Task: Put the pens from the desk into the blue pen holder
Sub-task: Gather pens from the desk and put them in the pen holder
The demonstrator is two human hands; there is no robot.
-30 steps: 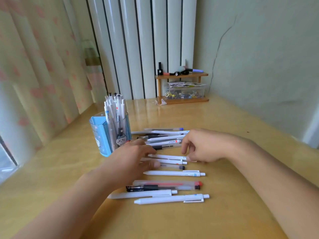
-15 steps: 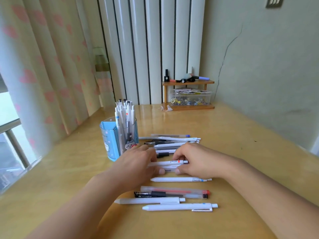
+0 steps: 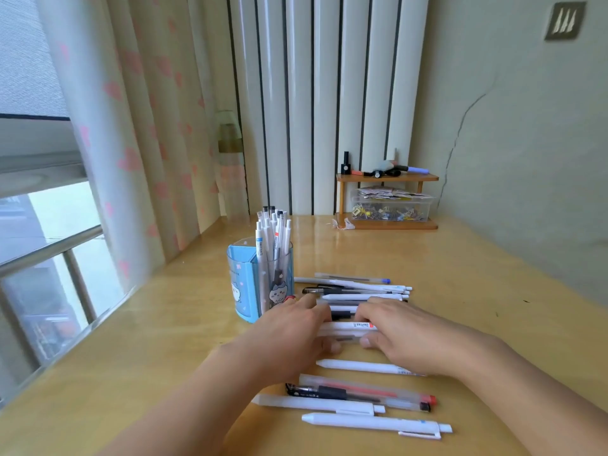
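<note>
The blue pen holder [image 3: 241, 284] stands on the wooden desk [image 3: 477, 307], left of the pens, with several white pens [image 3: 273, 232] upright in it. My left hand [image 3: 292, 334] and my right hand [image 3: 408, 330] face each other over the middle of the row. Each grips one end of a small bundle of pens [image 3: 348, 328] between thumb and fingers. More pens [image 3: 362, 287] lie beyond the hands. Nearer me lie a white pen [image 3: 362, 366], a red-capped clear pen [image 3: 378, 388], a black pen [image 3: 329, 392] and two white pens [image 3: 371, 422].
A small wooden shelf [image 3: 388, 177] with a clear box of clips [image 3: 391, 209] stands at the desk's far end by the radiator. A curtain [image 3: 131, 159] and window run along the left edge. A wall bounds the right side.
My hands have closed in on each other and gathered a few pens from the middle of the row into a bundle. The view has tilted upward.
</note>
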